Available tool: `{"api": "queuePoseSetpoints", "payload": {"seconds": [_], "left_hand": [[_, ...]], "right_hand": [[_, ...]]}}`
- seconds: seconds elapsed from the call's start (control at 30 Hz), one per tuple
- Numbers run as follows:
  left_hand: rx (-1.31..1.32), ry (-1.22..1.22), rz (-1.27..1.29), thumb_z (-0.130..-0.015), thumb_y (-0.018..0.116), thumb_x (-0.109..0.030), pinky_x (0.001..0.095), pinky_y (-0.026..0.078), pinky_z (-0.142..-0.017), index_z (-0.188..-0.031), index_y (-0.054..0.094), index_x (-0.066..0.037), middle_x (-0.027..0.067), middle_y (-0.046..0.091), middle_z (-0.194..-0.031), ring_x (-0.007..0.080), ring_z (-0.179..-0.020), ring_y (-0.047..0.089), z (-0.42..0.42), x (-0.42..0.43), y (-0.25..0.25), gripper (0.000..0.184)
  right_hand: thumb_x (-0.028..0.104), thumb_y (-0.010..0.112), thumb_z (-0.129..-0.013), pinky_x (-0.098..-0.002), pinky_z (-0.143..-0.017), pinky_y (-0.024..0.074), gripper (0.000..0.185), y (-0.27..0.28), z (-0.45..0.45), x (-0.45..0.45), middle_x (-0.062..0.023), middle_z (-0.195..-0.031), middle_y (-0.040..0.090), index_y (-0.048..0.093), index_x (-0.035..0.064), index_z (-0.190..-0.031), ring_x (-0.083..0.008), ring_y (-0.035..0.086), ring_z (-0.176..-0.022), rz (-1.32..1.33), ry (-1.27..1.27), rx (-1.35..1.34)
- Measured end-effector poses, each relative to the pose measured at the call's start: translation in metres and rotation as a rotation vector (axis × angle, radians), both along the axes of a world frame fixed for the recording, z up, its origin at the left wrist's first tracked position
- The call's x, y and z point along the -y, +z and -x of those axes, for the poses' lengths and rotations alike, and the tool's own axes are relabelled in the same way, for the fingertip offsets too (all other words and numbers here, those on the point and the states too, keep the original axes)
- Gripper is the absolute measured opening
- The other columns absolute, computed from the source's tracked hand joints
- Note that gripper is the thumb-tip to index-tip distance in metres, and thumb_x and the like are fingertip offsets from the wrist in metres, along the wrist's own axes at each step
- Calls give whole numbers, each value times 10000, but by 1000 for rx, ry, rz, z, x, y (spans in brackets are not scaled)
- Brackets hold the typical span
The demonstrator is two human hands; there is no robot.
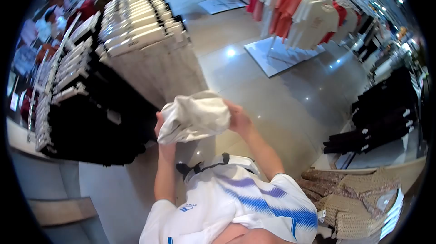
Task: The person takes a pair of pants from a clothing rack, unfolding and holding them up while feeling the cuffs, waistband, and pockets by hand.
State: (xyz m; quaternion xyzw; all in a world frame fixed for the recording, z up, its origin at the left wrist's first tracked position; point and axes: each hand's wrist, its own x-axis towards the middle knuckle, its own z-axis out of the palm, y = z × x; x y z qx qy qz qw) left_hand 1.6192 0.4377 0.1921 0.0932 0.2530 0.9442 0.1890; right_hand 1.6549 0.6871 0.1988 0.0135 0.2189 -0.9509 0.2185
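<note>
A crumpled off-white cloth item (195, 117), perhaps a folded garment, is held up in front of my body between both hands. At its left edge, my left hand (159, 124) grips it, with most of the fingers hidden by the cloth. My right hand (238, 117) is closed on the opposite edge, its fingers partly behind the fabric. Below the cloth hang a dark strap (204, 167) and a white item at my waist, in front of my white and blue shirt.
Black garments on hangers (91, 121) hang close on the left, beside a marble-look stand (159, 71) topped with rows of white hangers. Coloured T-shirts (313, 21) hang on a rack farther off. To the right are black trousers (377, 126) and a beige knit top (359, 203).
</note>
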Motion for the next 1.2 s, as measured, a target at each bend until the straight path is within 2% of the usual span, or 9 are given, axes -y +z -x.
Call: {"api": "queuePoseSetpoints", "payload": {"seconds": [0.13, 0.2, 0.33, 0.4, 0.6, 0.67, 0.8, 1.03, 1.2], "left_hand": [[100, -25, -170, -966, 413, -404, 446, 460, -948, -1226, 537, 3, 155, 593, -1193, 310, -1100, 568, -6, -13, 21, 499], [118, -40, -181, -966, 404, -417, 446, 460, -947, -1215, 548, -5, 151, 593, -1195, 305, -1102, 567, -10, -17, 32, 502], [153, -104, -233, -961, 386, -475, 445, 450, -954, -1190, 570, -28, 141, 594, -1197, 295, -1101, 566, -8, -15, 33, 535], [163, -108, -231, -960, 384, -484, 443, 446, -957, -1187, 573, -28, 139, 594, -1197, 293, -1099, 567, -7, -12, 30, 544], [158, -94, -108, -968, 402, -437, 420, 446, -957, -1195, 536, 15, 157, 602, -1166, 288, -1085, 573, -7, -11, 39, 523], [34, 1, 81, -949, 492, -351, 375, 483, -910, -1172, 517, 55, 166, 618, -1107, 251, -1013, 612, -1, -9, 32, 464], [-68, 23, 202, -884, 600, -195, 306, 529, -816, -1110, 523, 78, 151, 641, -1011, 189, -894, 649, 5, -1, 25, 363], [-107, -32, 302, -871, 566, -137, 312, 534, -806, -1116, 516, 81, 163, 643, -994, 195, -890, 652, 10, 9, 21, 332], [132, -88, 181, -948, 497, -173, 333, 549, -798, -1123, 533, 41, 143, 645, -994, 214, -893, 654, 9, 9, 16, 279]], "right_hand": [[323, 355, -1000, -421, -977, 447, 431, 15, 1, 8, -128, -1279, 533, 415, 52, -1330, -248, 544, -1153, 112, -16, -114], [314, 358, -1003, -417, -980, 446, 421, 12, 5, 9, -129, -1293, 518, 401, 59, -1336, -254, 530, -1169, 311, 6, -191], [286, 375, -1000, -396, -938, 489, 394, 14, 7, 12, -146, -1229, 574, 481, 23, -1274, -247, 582, -1103, 301, -60, -117], [286, 383, -995, -418, -967, 454, 391, 9, 9, 8, -118, -1255, 546, 429, 69, -1318, -243, 548, -1141, 227, -58, -156], [309, 431, -971, -401, -944, 460, 395, 8, 9, -9, -100, -1235, 564, 475, 75, -1286, -222, 556, -1126, 120, -36, -121], [313, 433, -969, -387, -941, 457, 398, 10, 8, -14, -94, -1234, 566, 480, 69, -1281, -215, 557, -1123, 102, -1, -136], [313, 445, -963, -357, -939, 448, 406, 25, 7, -14, -83, -1225, 577, 496, 42, -1260, -194, 557, -1119, -29, -6, -250], [323, 444, -957, -360, -886, 491, 436, 29, 4, -25, -95, -1161, 613, 504, 8, -1252, -188, 604, -1038, -147, 9, -190], [321, 567, -910, -304, -766, 553, 498, 22, 7, -20, -92, -1076, 630, 483, -31, -1253, -148, 641, -933, -246, 0, -350]]}}
